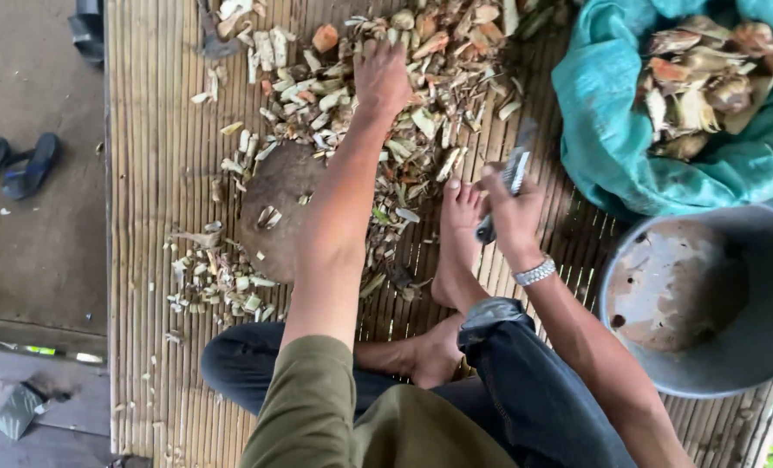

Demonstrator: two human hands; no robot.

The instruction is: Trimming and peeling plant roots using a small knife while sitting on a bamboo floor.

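Scraps [386, 95] heaped on the bamboo mat [152, 173], your left hand [380, 78] spread flat, reaching into them. Right hand [512, 212] fisted round a knife [509, 178]. Wooden block [278, 208] bare. Much looks cut already; uncut roots [707, 78] wait in the teal sack [612, 130]; grey basin [750, 338] holds murky water only.

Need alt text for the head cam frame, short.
Seen from above, a seated person's left hand reaches into a pile of chopped root pieces on a bamboo-slat floor, while the right hand grips a knife. A round wooden block, grey basin and teal sack lie nearby.
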